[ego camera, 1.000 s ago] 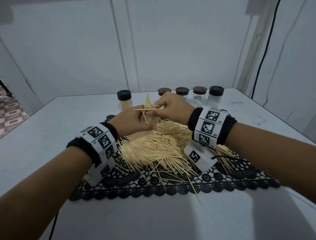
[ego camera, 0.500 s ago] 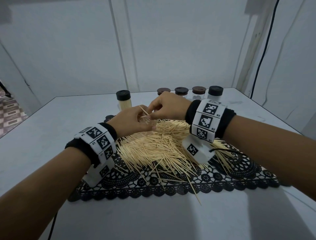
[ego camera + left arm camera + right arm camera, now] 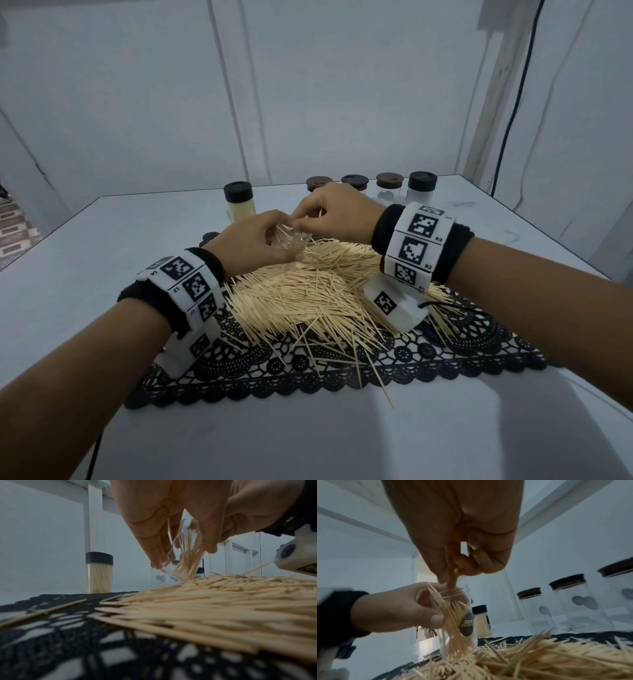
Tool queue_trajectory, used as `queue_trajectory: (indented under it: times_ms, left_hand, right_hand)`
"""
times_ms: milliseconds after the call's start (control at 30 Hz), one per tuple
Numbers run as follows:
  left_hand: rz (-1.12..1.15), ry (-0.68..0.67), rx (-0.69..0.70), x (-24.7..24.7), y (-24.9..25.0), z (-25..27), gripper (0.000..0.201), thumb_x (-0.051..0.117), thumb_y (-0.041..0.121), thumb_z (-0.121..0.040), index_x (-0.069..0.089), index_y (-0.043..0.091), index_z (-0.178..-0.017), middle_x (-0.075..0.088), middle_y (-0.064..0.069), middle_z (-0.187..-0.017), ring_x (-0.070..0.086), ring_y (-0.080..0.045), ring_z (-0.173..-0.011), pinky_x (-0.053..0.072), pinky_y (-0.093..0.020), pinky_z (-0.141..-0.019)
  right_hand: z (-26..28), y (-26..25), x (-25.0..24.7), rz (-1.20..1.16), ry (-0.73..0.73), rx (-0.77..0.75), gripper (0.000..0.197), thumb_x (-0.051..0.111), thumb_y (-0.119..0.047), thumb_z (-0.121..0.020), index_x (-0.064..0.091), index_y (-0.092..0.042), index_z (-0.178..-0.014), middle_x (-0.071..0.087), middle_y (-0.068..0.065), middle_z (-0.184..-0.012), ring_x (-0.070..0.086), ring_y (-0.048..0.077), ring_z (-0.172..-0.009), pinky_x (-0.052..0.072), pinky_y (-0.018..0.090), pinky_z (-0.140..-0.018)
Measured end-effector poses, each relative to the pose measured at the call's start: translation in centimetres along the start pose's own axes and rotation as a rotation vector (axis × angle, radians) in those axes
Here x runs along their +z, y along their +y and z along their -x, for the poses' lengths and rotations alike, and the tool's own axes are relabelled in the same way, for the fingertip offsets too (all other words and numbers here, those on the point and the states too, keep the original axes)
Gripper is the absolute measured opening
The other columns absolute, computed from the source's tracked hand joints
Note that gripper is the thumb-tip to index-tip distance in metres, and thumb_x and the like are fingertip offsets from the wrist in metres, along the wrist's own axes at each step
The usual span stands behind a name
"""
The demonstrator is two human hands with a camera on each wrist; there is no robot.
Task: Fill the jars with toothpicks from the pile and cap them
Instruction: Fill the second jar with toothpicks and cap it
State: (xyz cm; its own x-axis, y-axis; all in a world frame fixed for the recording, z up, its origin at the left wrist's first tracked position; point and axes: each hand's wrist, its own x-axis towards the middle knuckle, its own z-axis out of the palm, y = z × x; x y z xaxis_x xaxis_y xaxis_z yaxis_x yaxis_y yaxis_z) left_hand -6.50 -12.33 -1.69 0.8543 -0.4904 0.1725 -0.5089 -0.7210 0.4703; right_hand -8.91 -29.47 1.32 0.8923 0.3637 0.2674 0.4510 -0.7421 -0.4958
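Left hand (image 3: pixel 251 240) has its grip around the clear jar (image 3: pixel 457 622) over the toothpick pile (image 3: pixel 308 294); right hand (image 3: pixel 337 216) pokes a finger into its mouth, other fingers curled, holding nothing.

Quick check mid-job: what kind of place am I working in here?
Probably a makeshift indoor workstation, not a kitchen or shop: a plain white table ringed by bare white wall panels, with a black lace mat and a row of capped jars at the back.
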Motion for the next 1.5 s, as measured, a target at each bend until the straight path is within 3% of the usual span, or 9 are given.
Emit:
queue_trajectory:
  times_ms: [133, 233, 400, 667, 800, 967, 1133, 1333, 1500]
  left_hand:
    - [0.004, -0.001, -0.009, 0.1, -0.4, -0.3, 0.054, 0.071, 0.044, -0.074, 0.052, 0.023, -0.119, 0.06, 0.007, -0.108, 0.056, -0.008, -0.091, 0.038, -0.011, -0.071]
    - [0.021, 0.009, -0.01, 0.1, -0.2, -0.2, 0.05, 0.072, 0.042, -0.073, 0.052, 0.024, -0.116, 0.06, 0.007, -0.106, 0.055, -0.005, -0.088, 0.036, -0.01, -0.069]
    - [0.031, 0.023, -0.008, 0.2, -0.2, -0.1, 0.044, 0.073, 0.041, -0.073, 0.053, 0.027, -0.109, 0.06, 0.008, -0.101, 0.052, 0.005, -0.084, 0.036, -0.01, -0.069]
    - [-0.001, 0.016, -0.006, 0.2, -0.4, -0.1, 0.043, 0.072, 0.043, -0.073, 0.052, 0.03, -0.109, 0.06, 0.011, -0.097, 0.052, 0.006, -0.084, 0.034, -0.01, -0.068]
    - [-0.012, 0.013, -0.012, 0.2, -0.3, -0.1, 0.043, 0.071, 0.046, -0.072, 0.052, 0.032, -0.107, 0.057, 0.02, -0.093, 0.052, 0.006, -0.083, 0.033, -0.01, -0.067]
    - [-0.025, 0.004, -0.002, 0.2, -0.4, -0.1, 0.045, 0.071, 0.047, -0.071, 0.052, 0.031, -0.108, 0.06, 0.01, -0.097, 0.052, 0.003, -0.084, 0.034, -0.012, -0.067]
    - [-0.016, -0.012, -0.001, 0.1, -0.3, 0.0, 0.056, 0.063, 0.057, -0.06, 0.052, 0.031, -0.109, 0.06, 0.011, -0.097, 0.052, 0.003, -0.084, 0.034, -0.012, -0.068]
    - [-0.03, -0.005, -0.008, 0.1, -0.7, -0.1, 0.056, 0.061, 0.06, -0.059, 0.052, 0.033, -0.108, 0.062, 0.007, -0.099, 0.054, 0.0, -0.085, 0.035, -0.015, -0.068]
    - [-0.021, 0.0, -0.008, 0.2, -0.6, -0.1, 0.046, 0.071, 0.047, -0.07, 0.053, 0.03, -0.109, 0.061, 0.01, -0.097, 0.052, 0.004, -0.085, 0.033, -0.012, -0.067]
  right_hand:
    - [1.4, 0.9, -1.1, -0.009, 0.08, 0.056, 0.017, 0.059, -0.027, -0.089, 0.068, -0.013, -0.09, 0.055, -0.016, -0.074, 0.048, -0.005, -0.065, 0.036, 0.006, -0.059]
    - [2.5, 2.4, -2.0, -0.003, 0.087, 0.137, 0.014, 0.059, -0.026, -0.089, 0.065, -0.014, -0.085, 0.057, -0.012, -0.076, 0.051, -0.001, -0.07, 0.036, 0.006, -0.061]
    - [5.9, 4.7, -4.4, 0.103, 0.061, 0.255, 0.014, 0.059, -0.026, -0.089, 0.063, -0.014, -0.086, 0.051, -0.017, -0.068, 0.047, -0.005, -0.06, 0.036, 0.004, -0.052]
    - [14.8, 13.5, -12.3, 0.303, -0.158, 0.77, 0.009, 0.057, -0.018, -0.09, 0.06, -0.011, -0.084, 0.063, 0.004, -0.076, 0.057, 0.011, -0.062, 0.045, 0.02, -0.051]
    - [18.9, 16.7, -14.8, 0.373, -0.188, 1.001, 0.015, 0.062, -0.014, -0.087, 0.065, -0.001, -0.078, 0.061, 0.006, -0.06, 0.055, 0.014, -0.051, 0.045, 0.018, -0.042]
    - [21.5, 18.1, -14.7, 0.374, -0.213, 1.182, 0.034, 0.064, -0.014, -0.086, 0.059, 0.002, -0.057, 0.056, 0.004, -0.039, 0.052, 0.012, -0.032, 0.043, 0.018, -0.038]
    - [21.8, 18.8, -13.9, 0.457, -0.18, 1.209, 0.033, 0.069, -0.019, -0.082, 0.061, -0.002, -0.056, 0.057, 0.003, -0.042, 0.052, 0.012, -0.036, 0.043, 0.016, -0.039]
    - [21.4, 19.2, -13.5, 0.542, -0.216, 1.202, 0.029, 0.065, -0.004, -0.076, 0.059, -0.005, -0.048, 0.053, 0.002, -0.037, 0.05, 0.014, -0.036, 0.044, 0.021, -0.048]
    - [21.1, 18.8, -13.2, 0.526, -0.217, 1.173, 0.034, 0.06, -0.008, -0.08, 0.057, -0.006, -0.046, 0.054, 0.002, -0.039, 0.05, 0.013, -0.035, 0.043, 0.018, -0.042]
